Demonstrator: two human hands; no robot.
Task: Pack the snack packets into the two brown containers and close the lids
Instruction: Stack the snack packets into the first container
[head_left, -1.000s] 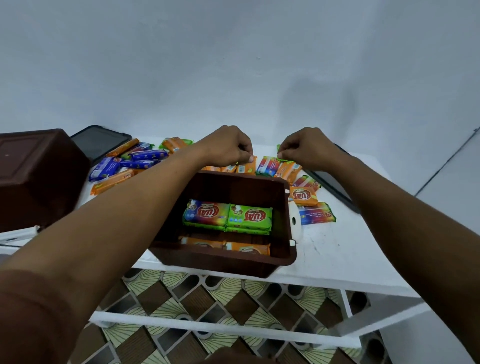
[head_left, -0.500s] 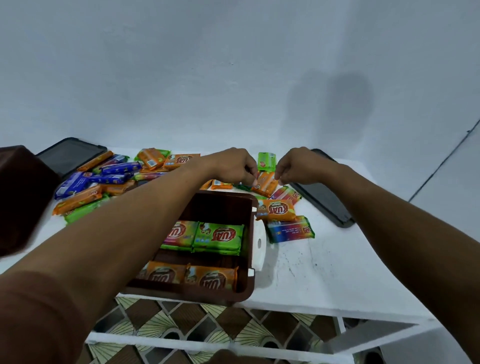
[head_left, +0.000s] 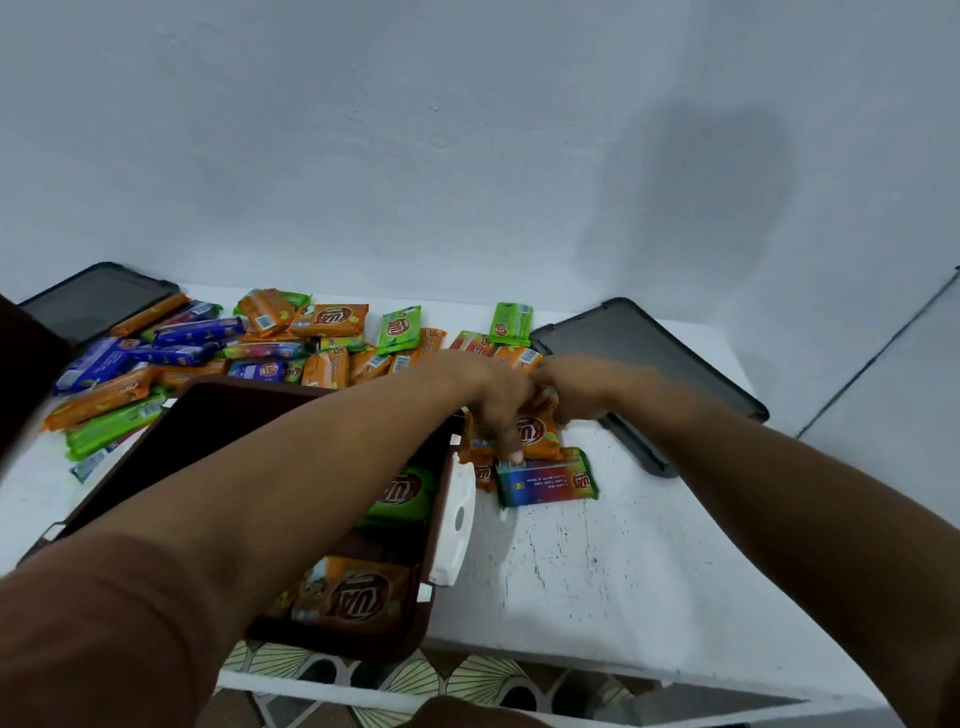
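Observation:
An open brown container (head_left: 442, 483) stands at the table's front left, with green and orange snack packets (head_left: 358, 597) inside; my left forearm hides much of it. Just right of it lie an orange packet (head_left: 543, 436) and a rainbow packet (head_left: 550, 480). My left hand (head_left: 488, 400) reaches over the container, its fingers curled down round the orange packet's left side, one fingertip on the rainbow packet's edge. My right hand (head_left: 587, 392), blurred, pinches the same orange packet from the right. A second brown container (head_left: 18, 374) shows at the far left edge.
A heap of loose packets (head_left: 249, 348) in orange, green and blue covers the back of the white table (head_left: 597, 582). One dark grey lid (head_left: 654, 358) lies at the right, another (head_left: 93, 306) at the back left. Patterned floor shows below the table's front edge.
Both hands came nearer and lower, from the packets behind the container to the orange packet at its right side. My view has swung right, pushing the second container to the frame's edge.

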